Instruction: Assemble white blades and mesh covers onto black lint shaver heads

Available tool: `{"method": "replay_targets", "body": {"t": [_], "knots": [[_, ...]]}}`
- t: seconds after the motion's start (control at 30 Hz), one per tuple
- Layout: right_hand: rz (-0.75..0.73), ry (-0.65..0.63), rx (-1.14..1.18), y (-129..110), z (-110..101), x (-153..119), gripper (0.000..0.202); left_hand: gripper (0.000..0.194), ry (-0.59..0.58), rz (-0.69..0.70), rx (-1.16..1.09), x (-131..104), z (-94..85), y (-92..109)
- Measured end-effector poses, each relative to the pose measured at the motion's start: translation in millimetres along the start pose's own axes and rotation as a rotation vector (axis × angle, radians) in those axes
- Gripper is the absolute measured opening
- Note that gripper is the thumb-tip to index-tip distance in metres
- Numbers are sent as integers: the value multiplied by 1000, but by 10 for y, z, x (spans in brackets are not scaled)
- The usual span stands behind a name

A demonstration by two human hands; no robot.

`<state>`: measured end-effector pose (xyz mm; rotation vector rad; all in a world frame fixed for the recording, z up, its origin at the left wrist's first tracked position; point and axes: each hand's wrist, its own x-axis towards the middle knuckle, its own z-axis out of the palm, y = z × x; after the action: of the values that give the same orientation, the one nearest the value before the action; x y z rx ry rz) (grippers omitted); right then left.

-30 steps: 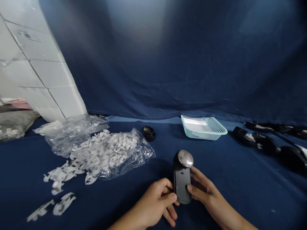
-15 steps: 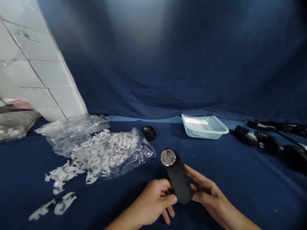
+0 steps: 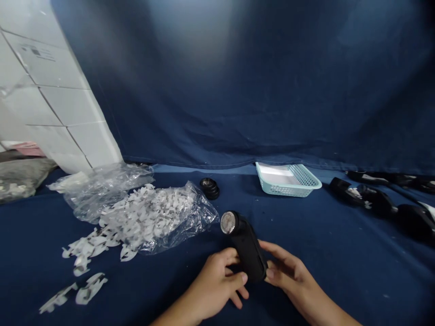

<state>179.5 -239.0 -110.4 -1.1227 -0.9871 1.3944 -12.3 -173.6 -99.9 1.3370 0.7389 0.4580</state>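
You had the shaver [image 3: 250, 253] up between both hands, over the cloth [image 3: 316, 235], tilted w/ its mesh head [image 3: 228, 222] to the L. Your L hand [image 3: 217, 287] pinched the lower L edge, thumb in front, fingers partly behind; your R hand [image 3: 294, 276] pinched the R edge betw. thumb & fingers, prob. lightly. Main risk, IMO: a slip if turned, b/c mostly fingertips bore on it; a drop could've dented the mesh head. The bag [image 3: 208, 215] lay near that end, so it might've snagged if swung L. Count: 1 shaver, 1 basket [image 3: 287, 189], 2 white clips [image 3: 91, 288] apart from the heap [image 3: 149, 215]; heap itself uncountable; black rings [image 3: 210, 188] stacked, min. 2; black parts [image 3: 379, 201] at far R overlapped, no. unclear.
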Motion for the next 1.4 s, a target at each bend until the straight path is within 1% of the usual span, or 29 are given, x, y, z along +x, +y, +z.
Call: {"method": "replay_targets", "body": {"t": [0.1,0.17,0.33,0.5,0.57,0.7,0.83,0.9,1.07,1.17,1.3,1.4], "knots": [[-38,6,-86,39,2,-13,44,41,16,-35,-64,6,11,-17],[-52,15,-114,83,3,-19,41,40,26,-52,-67,7,11,-28],[-68,51,-69,146,36,-6,42,31,78,6,93,-15,6,22],[-66,58,-123,127,59,-10,37,31,148,53,216,-55,41,99],[-67,63,-153,134,58,-25,36,28,163,60,238,-62,55,96],[-86,138,-199,137,58,-62,33,20,203,72,302,-64,59,59],[-108,76,-245,96,47,-76,22,18,223,98,332,-63,53,48],[-117,61,-238,88,36,-71,20,19,222,101,339,-60,54,59],[-76,44,-186,140,-4,-30,22,24,218,139,372,-65,58,84],[-67,23,-155,169,-26,3,25,31,240,176,417,-79,55,62],[-74,-12,-165,159,-21,35,26,39,274,176,439,-80,50,8],[-88,-17,-193,143,7,52,29,42,293,169,448,-69,45,-16]]}}
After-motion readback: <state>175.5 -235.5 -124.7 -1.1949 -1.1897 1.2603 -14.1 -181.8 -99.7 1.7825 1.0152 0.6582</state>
